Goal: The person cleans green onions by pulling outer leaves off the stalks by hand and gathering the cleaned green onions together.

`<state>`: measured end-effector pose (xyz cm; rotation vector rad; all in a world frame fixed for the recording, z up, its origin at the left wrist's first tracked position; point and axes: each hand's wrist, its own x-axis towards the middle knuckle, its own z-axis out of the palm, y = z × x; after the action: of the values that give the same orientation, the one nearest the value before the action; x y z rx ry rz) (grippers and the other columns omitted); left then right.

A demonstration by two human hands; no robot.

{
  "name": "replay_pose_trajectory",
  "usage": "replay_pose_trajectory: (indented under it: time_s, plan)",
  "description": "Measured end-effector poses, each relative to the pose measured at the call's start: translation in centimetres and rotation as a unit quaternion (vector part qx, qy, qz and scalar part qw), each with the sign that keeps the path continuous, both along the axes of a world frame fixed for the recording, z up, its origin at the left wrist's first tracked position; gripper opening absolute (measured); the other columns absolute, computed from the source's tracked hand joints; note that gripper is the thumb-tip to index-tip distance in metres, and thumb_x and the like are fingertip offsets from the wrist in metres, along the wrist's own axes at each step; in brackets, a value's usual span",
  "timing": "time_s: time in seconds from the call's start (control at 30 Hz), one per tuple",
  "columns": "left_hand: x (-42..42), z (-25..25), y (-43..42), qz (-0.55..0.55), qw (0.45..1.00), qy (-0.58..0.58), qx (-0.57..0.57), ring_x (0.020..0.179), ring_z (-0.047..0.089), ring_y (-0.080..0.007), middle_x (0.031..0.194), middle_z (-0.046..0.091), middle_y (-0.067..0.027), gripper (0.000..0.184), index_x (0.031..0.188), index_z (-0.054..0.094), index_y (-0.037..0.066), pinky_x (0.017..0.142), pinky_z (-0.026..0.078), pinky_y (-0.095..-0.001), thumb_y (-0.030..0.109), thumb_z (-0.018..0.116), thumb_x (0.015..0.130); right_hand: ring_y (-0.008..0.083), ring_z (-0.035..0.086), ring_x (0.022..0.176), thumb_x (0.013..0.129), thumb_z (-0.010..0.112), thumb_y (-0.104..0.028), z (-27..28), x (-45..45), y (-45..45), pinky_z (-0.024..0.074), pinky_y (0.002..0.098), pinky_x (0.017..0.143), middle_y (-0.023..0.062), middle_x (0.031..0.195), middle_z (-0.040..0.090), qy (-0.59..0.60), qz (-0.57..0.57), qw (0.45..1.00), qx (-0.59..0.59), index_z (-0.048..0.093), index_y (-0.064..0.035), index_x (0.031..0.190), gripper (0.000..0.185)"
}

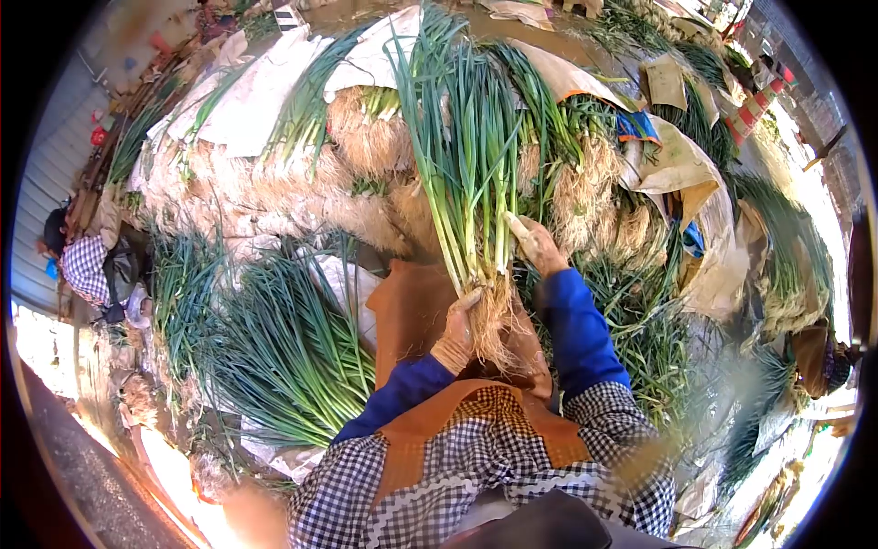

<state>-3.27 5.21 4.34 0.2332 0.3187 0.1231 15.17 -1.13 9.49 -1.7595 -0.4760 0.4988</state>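
A tall bunch of green onions (471, 192) stands upright in front of me, leaves pointing away and pale bushy roots (492, 320) hanging at the near end. My left hand (457, 331), which looks gloved, is closed round the bunch's base on the left, just above the roots. Higher up on the right side, my right hand (538, 245) has its fingers closed against the white stalks; their tips are partly hidden. Below the bunch, a brown apron (402, 316) covers my lap.
A loose heap of green onions (283, 348) lies at my left, with more leaves (636, 320) at my right. Stacked bundles with roots outward (265, 197) form a bank ahead, partly under white sheets (261, 96). Another person (90, 261) is at far left, another (828, 366) at far right.
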Motion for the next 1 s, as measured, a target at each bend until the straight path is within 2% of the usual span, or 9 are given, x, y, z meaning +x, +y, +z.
replay_pose_trajectory:
  time_s: [0.13, 0.27, 0.4, 0.5, 0.67, 0.7, 0.77, 0.9, 1.0]
  plan:
    - [-0.6, 0.8, 0.7, 0.018, 0.999, 0.039, -0.009, 0.073, 0.057, -0.0233, 0.104, 0.058, -0.0164, 0.039, 0.121, 0.046, 0.001, 0.05, 0.046, -0.0288, 0.02, 0.045, 0.088, 0.0134, 0.053, 0.075, 0.091, 0.052, -0.033, -3.6, -0.1, 2.7, 0.0427, 0.0273, 0.068, -0.0006, 0.086, 0.059, 0.119, 0.016, 0.967, 0.226, 0.061, 0.0023, 0.102, 0.038]
    - [-0.4, 0.6, 0.4, 0.023, 0.999, -0.017, -0.026, 0.072, 0.056, -0.0219, 0.102, 0.059, -0.0154, 0.04, 0.12, 0.046, 0.001, 0.048, 0.045, -0.0277, 0.023, 0.047, 0.087, 0.0205, 0.054, 0.061, 0.093, 0.046, -0.032, -2.9, -3.8, -1.6, 0.0428, 0.0327, 0.059, 0.0183, 0.07, 0.056, -0.096, -0.023, 0.995, -0.024, 0.063, -0.0009, 0.091, 0.035]
    - [-0.6, -1.0, 1.2, -0.012, 0.994, -0.095, -0.056, 0.084, 0.063, -0.0256, 0.105, 0.06, -0.0164, 0.039, 0.12, 0.047, -0.002, 0.069, 0.057, -0.0367, 0.018, 0.048, 0.086, 0.0134, 0.05, 0.053, 0.092, 0.048, -0.032, -2.1, -7.4, -7.2, 0.0454, 0.0285, 0.05, 0.0053, 0.061, 0.055, -0.292, 0.158, 0.943, 0.003, 0.067, -0.0078, 0.083, 0.032]
    - [-0.4, -1.6, 0.7, -0.027, 0.998, -0.046, -0.03, 0.083, 0.063, -0.0261, 0.105, 0.06, -0.0162, 0.04, 0.121, 0.047, -0.001, 0.065, 0.057, -0.0361, 0.019, 0.047, 0.087, 0.0045, 0.038, 0.042, 0.093, 0.048, -0.03, 3.1, -5.2, -6.1, 0.0315, 0.0177, 0.036, -0.0054, 0.057, 0.049, -0.066, -0.014, 0.997, -0.04, 0.059, -0.0108, 0.071, 0.031]
    - [-0.5, 0.5, 0.5, -0.024, 0.996, -0.047, -0.069, 0.073, 0.056, -0.0235, 0.101, 0.057, -0.0185, 0.043, 0.124, 0.043, 0.0, 0.049, 0.046, -0.0284, 0.023, 0.048, 0.087, 0.0105, 0.059, 0.067, 0.093, 0.048, -0.031, -4.9, 0.3, 0.7, 0.0524, 0.0228, 0.059, 0.0033, 0.085, 0.063, 0.322, 0.056, 0.928, 0.177, 0.054, -0.003, 0.115, 0.037]
    - [-0.4, 0.7, 0.5, -0.017, 0.998, -0.022, -0.063, 0.071, 0.055, -0.0229, 0.102, 0.056, -0.0187, 0.044, 0.124, 0.043, 0.0, 0.049, 0.045, -0.0278, 0.024, 0.048, 0.087, 0.0138, 0.055, 0.104, 0.093, 0.043, -0.01, -4.4, 0.6, 1.8, 0.0504, 0.0286, 0.081, 0.0089, 0.115, 0.056, -0.013, 0.243, 0.966, 0.091, 0.047, -0.0036, 0.122, 0.031]
    - [0.0, -0.5, 0.3, -0.017, 0.995, -0.047, -0.082, 0.072, 0.056, -0.0235, 0.102, 0.056, -0.0188, 0.045, 0.124, 0.043, 0.0, 0.049, 0.046, -0.0287, 0.025, 0.049, 0.087, 0.0153, 0.057, 0.098, 0.092, 0.042, -0.008, -6.6, 0.2, 2.8, 0.0503, 0.0298, 0.079, 0.0095, 0.111, 0.058, 0.211, 0.199, 0.923, 0.252, 0.049, -0.0017, 0.12, 0.029]
    - [-0.7, 0.8, 0.4, 0.01, 0.998, -0.013, -0.056, 0.071, 0.058, -0.0239, 0.099, 0.059, -0.017, 0.044, 0.122, 0.045, 0.0, 0.05, 0.049, -0.032, 0.025, 0.051, 0.086, 0.0159, 0.057, 0.096, 0.093, 0.042, -0.01, -10.6, -0.9, 2.1, 0.05, 0.0308, 0.077, 0.0094, 0.107, 0.059, -0.413, 0.158, 0.895, 0.059, 0.053, -0.0008, 0.115, 0.027]
    - [-0.6, 1.4, 1.1, 0.02, 0.999, 0.006, -0.042, 0.068, 0.059, -0.0222, 0.096, 0.061, -0.0152, 0.039, 0.12, 0.048, 0.001, 0.048, 0.048, -0.0305, 0.022, 0.049, 0.087, 0.0185, 0.057, 0.093, 0.092, 0.044, -0.018, -1.4, -8.7, -0.6, 0.0455, 0.0285, 0.082, 0.0104, 0.098, 0.06, 0.282, 0.044, 0.922, 0.26, 0.057, 0.0002, 0.106, 0.027]
